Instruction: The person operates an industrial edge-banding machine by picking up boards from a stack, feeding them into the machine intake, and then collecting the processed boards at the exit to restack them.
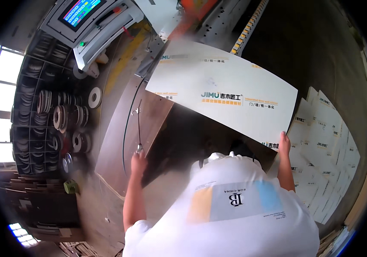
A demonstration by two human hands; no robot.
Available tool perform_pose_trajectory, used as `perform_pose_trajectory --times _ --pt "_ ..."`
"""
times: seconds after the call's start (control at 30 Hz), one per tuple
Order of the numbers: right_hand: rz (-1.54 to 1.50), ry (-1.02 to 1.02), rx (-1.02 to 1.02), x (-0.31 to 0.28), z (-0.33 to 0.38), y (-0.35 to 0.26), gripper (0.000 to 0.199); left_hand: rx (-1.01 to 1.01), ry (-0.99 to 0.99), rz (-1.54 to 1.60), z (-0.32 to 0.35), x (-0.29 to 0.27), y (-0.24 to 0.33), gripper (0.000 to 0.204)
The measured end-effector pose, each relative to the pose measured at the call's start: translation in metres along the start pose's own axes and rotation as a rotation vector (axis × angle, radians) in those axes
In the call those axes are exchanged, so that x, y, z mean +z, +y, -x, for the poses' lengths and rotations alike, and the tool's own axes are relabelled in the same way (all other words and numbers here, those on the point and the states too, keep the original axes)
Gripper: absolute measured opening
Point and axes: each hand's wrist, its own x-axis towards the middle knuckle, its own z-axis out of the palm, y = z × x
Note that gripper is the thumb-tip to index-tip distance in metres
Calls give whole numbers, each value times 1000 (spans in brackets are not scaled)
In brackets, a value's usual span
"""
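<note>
My left hand [138, 164] is closed around the handle of what looks like an air blow gun [139, 136], a tool with a long thin rod pointing away from me. A dark green hose [124, 137] curves beside it. A large board [226, 92] covered in white printed film lies tilted across in front of me, its far left part by the machine. At the board's near right corner, my right hand [284, 144] grips the edge, fingers partly hidden. Below the blow gun is a brown wood-toned panel [121, 124].
A machine with a lit control screen [80, 13] stands at the far left. A yellow-and-black roller track [248, 30] runs away at the back. More film-covered boards [320, 150] are stacked at right. Rolls of edge banding [65, 118] fill a rack at left; dark boards [42, 201] lie below.
</note>
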Motion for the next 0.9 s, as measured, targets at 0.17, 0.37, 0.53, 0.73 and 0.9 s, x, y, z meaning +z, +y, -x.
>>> perform_pose_trajectory --times 0.17,0.37,0.53,0.73,0.9 --pt "45 4 90 -11 6 7 68 -233 -89 696 -24 31 38 36" --pt "-258 -179 180 -19 4 -38 72 -148 -311 877 -32 89 114 33" --pt "-416 -254 228 -14 20 -60 72 474 -913 -146 -3 117 107 33" --pt "-809 -504 551 0 36 -24 67 438 -910 -365 23 91 88 45" --pt "-1010 -635 496 15 67 -49 55 47 -460 471 5 96 89 25"
